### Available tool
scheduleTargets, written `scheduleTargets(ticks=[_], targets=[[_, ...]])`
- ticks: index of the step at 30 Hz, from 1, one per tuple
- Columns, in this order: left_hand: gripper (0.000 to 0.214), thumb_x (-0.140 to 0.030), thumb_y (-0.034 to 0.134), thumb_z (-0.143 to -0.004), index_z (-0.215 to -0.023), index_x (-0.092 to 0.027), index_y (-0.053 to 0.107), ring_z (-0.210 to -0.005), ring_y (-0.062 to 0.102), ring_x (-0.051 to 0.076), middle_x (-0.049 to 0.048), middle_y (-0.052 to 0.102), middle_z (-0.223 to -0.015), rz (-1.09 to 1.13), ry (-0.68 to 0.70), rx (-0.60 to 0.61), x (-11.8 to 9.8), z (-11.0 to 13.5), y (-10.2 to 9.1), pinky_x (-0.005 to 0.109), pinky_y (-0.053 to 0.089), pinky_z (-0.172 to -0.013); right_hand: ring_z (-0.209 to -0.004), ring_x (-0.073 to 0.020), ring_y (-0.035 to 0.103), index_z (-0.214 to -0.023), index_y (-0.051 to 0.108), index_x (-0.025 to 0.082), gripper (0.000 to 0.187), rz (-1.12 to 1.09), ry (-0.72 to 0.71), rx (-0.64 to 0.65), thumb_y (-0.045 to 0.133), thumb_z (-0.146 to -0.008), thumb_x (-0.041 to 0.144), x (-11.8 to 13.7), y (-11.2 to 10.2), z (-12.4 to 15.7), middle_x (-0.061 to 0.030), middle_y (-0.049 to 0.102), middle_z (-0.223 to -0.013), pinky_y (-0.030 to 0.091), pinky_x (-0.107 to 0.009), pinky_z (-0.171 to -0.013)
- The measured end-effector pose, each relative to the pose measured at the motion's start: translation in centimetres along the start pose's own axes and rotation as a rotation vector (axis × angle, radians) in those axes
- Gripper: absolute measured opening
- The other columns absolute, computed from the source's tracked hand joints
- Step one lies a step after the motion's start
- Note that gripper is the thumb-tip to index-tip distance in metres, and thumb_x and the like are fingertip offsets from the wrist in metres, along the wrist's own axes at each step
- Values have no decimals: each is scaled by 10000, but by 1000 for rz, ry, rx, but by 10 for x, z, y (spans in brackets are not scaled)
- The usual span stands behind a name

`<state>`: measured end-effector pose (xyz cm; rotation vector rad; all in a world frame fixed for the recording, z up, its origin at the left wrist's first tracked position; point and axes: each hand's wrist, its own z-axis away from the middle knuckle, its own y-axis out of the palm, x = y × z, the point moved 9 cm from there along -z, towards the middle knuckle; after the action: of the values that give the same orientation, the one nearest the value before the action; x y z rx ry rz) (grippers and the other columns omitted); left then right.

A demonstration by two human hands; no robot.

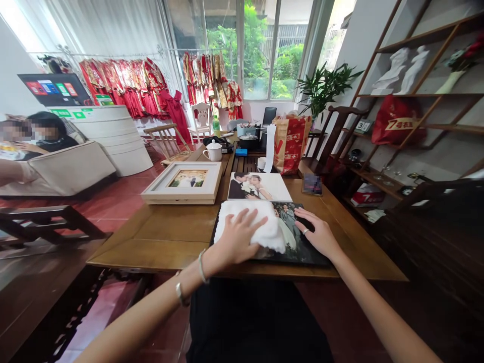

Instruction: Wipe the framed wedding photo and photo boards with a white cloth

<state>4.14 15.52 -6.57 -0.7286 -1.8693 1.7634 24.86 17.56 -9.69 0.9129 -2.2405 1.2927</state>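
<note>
My left hand (242, 232) lies spread over a folded white cloth (274, 229), pressing it flat against a dark wedding photo panel (298, 252). The cloth hides the panel's left part. On the panel's right side rests my right hand (317, 234), fingers stretched out and a ring on one of them; it holds nothing. Two pictured figures show between the hands. Just beyond the panel lies a lighter wedding photo (278, 186). To the left, a pale framed photo (181, 184) lies face up on the wooden table (162, 242).
Farther back on the table stand a white lidded mug (214, 150), a paper bag (293, 143), a dark pot (248, 142) and a blue box (241, 152). A small dark square item (312, 184) lies at right. Wooden chairs flank the table; people sit on a sofa (75, 166) at left.
</note>
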Motion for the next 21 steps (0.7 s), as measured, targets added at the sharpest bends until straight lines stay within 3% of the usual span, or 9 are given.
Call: scheduleTargets(ticks=[4, 7, 10, 17, 21], targets=[[614, -314, 459, -843, -1436, -270, 309, -1346, 257, 349, 94, 285, -1502, -49, -82, -10, 18, -44, 1, 615, 285, -983, -1226, -278, 528, -1104, 669, 158, 348, 3, -4, 7, 550, -827, 330, -2, 0, 4, -132, 636, -1228, 379, -495, -1069], [593, -322, 465, -852, -1426, -263, 328, -1332, 270, 360, 112, 304, -1487, -62, -109, -4, 15, -52, 1, 622, 308, -962, -1235, -279, 519, -1110, 665, 152, 353, 3, 5, 15, 547, -830, 331, -3, 1, 4, -135, 626, -1243, 379, -493, -1070], [633, -321, 510, -817, -1421, -251, 333, -1331, 256, 376, 132, 293, -1485, -49, -77, -27, -6, -36, 1, 621, 317, -953, -1234, -272, 521, -1103, 668, 162, 341, -2, 2, 14, 549, -829, 327, -2, 2, 2, -128, 631, -1237, 375, -489, -1073], [781, -406, 549, -771, -1462, -249, 218, -1376, 119, 399, 151, 160, -1531, 44, 47, -10, -70, 26, 11, 658, 213, -1006, -1222, -265, 533, -1083, 676, 174, 324, -9, -2, 15, 548, -822, 318, 1, 5, -8, -126, 642, -1221, 378, -489, -1067], [758, -459, 521, -789, -1456, -242, 234, -1367, 145, 400, 155, 181, -1524, 42, 78, -7, -78, 26, 9, 657, 229, -995, -1219, -268, 535, -1080, 678, 158, 339, -21, -9, 14, 532, -817, 315, 2, 5, -9, -138, 640, -1221, 386, -483, -1060]])
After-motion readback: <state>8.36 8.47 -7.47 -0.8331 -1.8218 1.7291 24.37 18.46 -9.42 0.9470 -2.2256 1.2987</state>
